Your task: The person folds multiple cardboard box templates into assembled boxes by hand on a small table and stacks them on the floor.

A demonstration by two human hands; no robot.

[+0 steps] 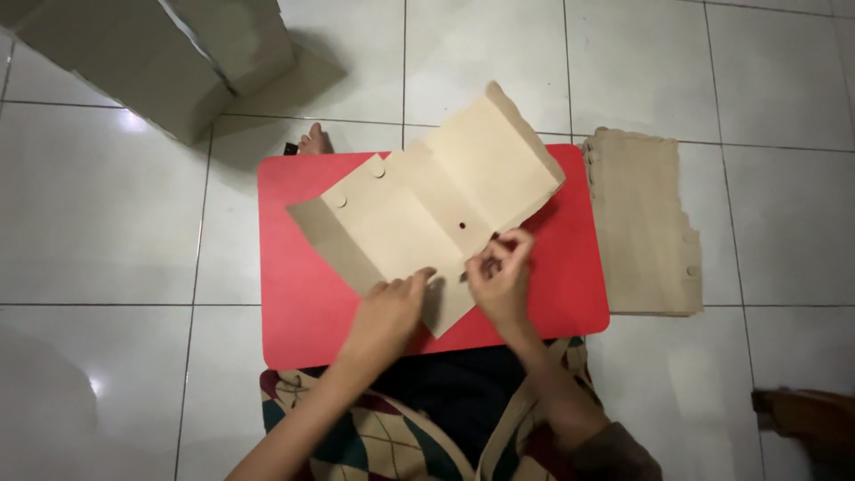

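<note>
1. The flat cardboard box blank (427, 214) is tan, creased into panels, with wavy edges, round tabs and one small hole.
2. It lies on the red board (294, 294), stretching up and away from both hands.
3. The left hand (389, 312) presses flat on its near edge.
4. The right hand (500, 276), just beside, pinches the edge.

A red low table (303, 294) stands on a white tiled floor (107, 232). A flat tan cardboard cutout (419, 214) lies unfolded across the table's middle. Just right of the table, a stack of tan cardboard sheets (641, 232) rests on the floor; grey boxes (160, 53) sit beyond the table's far left corner.
</note>
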